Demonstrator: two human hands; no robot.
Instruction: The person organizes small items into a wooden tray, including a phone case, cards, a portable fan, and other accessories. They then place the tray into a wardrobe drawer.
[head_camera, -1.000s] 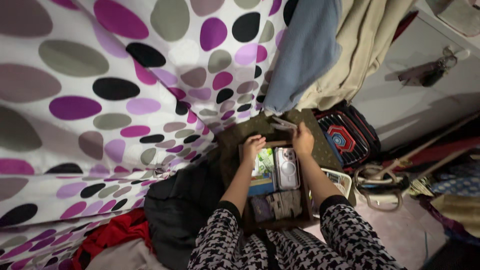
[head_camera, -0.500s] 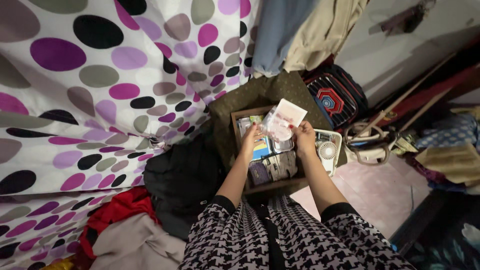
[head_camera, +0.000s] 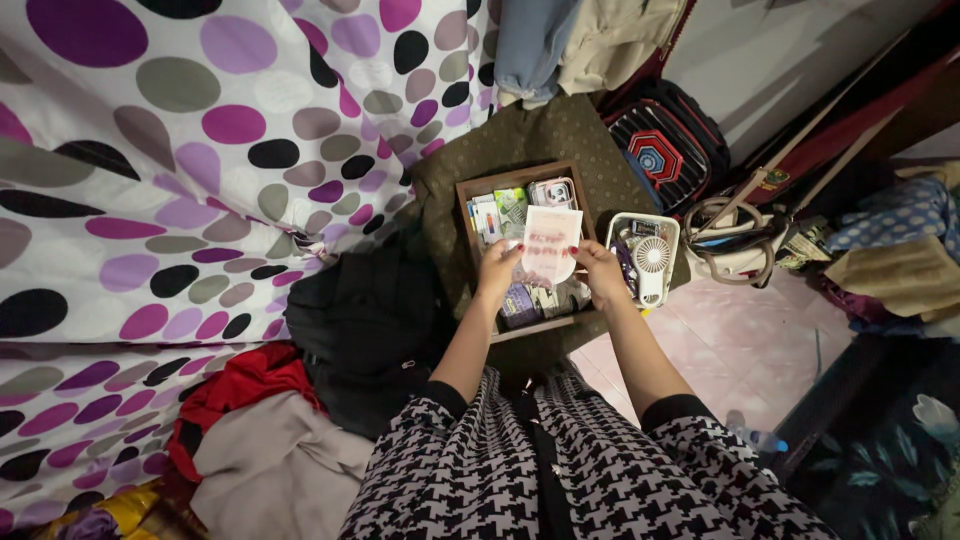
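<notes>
Both my hands hold up a flat clear packet with pink and white contents (head_camera: 549, 243) above a wooden tray (head_camera: 470, 190). My left hand (head_camera: 499, 267) grips the packet's left edge and my right hand (head_camera: 602, 271) grips its right lower edge. In the tray lie a phone in a clear case (head_camera: 552, 192), small cards and packets (head_camera: 497, 213), and dark pouches partly hidden under the packet. The tray rests on an olive patterned cloth (head_camera: 540, 135). My sleeves are black-and-white houndstooth.
A white basket with a small fan (head_camera: 648, 257) stands right of the tray. A dark backpack (head_camera: 665, 140) and a bag with handles (head_camera: 735, 235) lie beyond. A spotted sheet (head_camera: 180, 180) fills the left; black and red clothes (head_camera: 340, 330) lie below it.
The packet was picked up from behind the tray and brought toward me, now held upright over the tray by both hands. The camera view has shifted downward and back.
</notes>
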